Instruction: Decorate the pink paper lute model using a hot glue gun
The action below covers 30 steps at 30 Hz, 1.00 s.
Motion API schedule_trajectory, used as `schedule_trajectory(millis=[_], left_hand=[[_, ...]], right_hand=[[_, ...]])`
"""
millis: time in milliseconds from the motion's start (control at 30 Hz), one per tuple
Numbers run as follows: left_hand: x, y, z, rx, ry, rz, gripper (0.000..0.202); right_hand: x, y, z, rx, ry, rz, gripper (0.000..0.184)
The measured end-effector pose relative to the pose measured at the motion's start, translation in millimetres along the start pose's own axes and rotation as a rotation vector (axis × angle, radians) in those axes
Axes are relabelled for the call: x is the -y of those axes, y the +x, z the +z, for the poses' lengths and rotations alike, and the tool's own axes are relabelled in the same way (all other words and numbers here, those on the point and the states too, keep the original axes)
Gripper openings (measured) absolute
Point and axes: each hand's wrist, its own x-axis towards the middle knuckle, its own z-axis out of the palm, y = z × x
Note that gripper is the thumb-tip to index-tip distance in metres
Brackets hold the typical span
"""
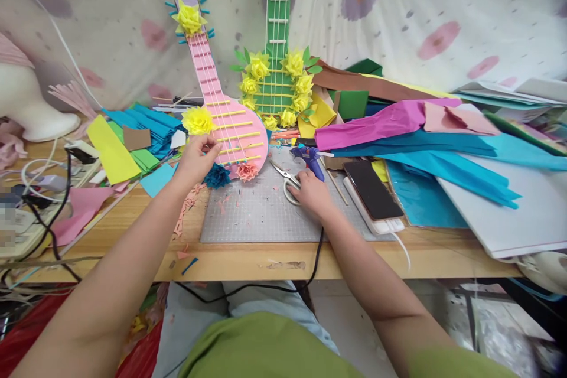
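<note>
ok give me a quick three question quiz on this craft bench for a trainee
1. True or false: the left hand touches the pink paper guitar.
2. What does the right hand rest on? A. scissors B. a phone C. a sheet of yellow paper
3. What colour are the flowers around the body of the green guitar?

Key: 1 true; 2 A; 3 yellow.
</note>
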Motion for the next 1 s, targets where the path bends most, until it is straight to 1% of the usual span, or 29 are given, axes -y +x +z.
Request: schedule_trajectory(millis=[33, 133, 167, 267, 333, 400, 500, 567, 633, 700, 733, 767, 800, 833, 867, 900, 933, 1000], left_hand=[[1.2, -1.9, 3.9, 0.030, 0.045, 0.039, 0.016], [1.3, -7.3, 17.7, 0.198, 0.305, 0.136, 0.023], [0.1, -8.1, 22.1, 0.234, 0.382, 0.157, 0.024], [-6.1, -7.6, 31.1, 0.267, 0.545, 0.187, 0.019], [-8.8, -6.0, 33.3, 0.268, 0.571, 0.185, 0.014], [-7.4, -4.8, 33.5, 0.246, 0.513, 0.174, 0.011], [0.9, -2.5, 33.1, 0.144, 0.298, 0.136, 0.008], [5.4, 0.2, 33.3, 0.053, 0.070, 0.045, 0.008], [5.0, 3.2, 34.0, -0.012, -0.249, -0.091, 0.011], [-0.5, 5.2, 34.9, -0.009, -0.605, -0.211, 0.016], [-4.0, 5.7, 35.2, 0.021, -0.751, -0.256, 0.019], [-7.3, 5.8, 35.4, 0.065, -0.854, -0.290, 0.021], [-9.7, 5.7, 35.3, 0.110, -0.904, -0.318, 0.021], [-10.8, 5.5, 34.7, 0.144, -0.901, -0.336, 0.022], [-10.6, 5.5, 33.5, 0.159, -0.852, -0.335, 0.021], [-9.1, 5.7, 31.4, 0.158, -0.766, -0.306, 0.020], [-6.8, 6.1, 28.3, 0.150, -0.647, -0.254, 0.019], [-1.5, 7.4, 19.4, 0.155, -0.334, -0.120, 0.017]], right_hand=[[0.0, -0.1, -0.2, 0.001, 0.002, 0.002, 0.036], [0.2, -0.5, -0.4, 0.004, 0.004, 0.008, 0.036], [0.2, -0.6, -0.4, 0.004, 0.003, 0.007, 0.036], [0.3, -0.6, 0.1, -0.005, -0.002, 0.005, 0.035], [0.1, -0.4, 0.8, -0.010, -0.003, 0.002, 0.035], [-0.3, -0.2, 1.5, -0.015, -0.003, -0.001, 0.035], [-0.9, 0.0, 2.0, -0.020, 0.002, -0.003, 0.035], [-1.1, 0.0, 1.9, -0.019, 0.008, -0.002, 0.035], [-1.3, -0.1, 1.5, -0.014, 0.014, -0.001, 0.035], [-1.8, -0.1, 1.3, -0.009, 0.017, -0.005, 0.036], [-2.1, -0.1, 1.3, -0.009, 0.018, -0.007, 0.036], [-2.4, 0.0, 1.3, -0.010, 0.020, -0.007, 0.036], [-2.8, 0.1, 1.4, -0.011, 0.022, -0.008, 0.035], [-3.1, 0.2, 1.4, -0.013, 0.025, -0.009, 0.035], [-3.4, 0.4, 1.5, -0.012, 0.028, -0.009, 0.035], [-3.6, 0.6, 1.6, -0.010, 0.031, -0.010, 0.034], [-3.8, 0.9, 1.8, -0.006, 0.033, -0.011, 0.034], [-3.8, 1.4, 2.1, -0.001, 0.036, -0.012, 0.034]])
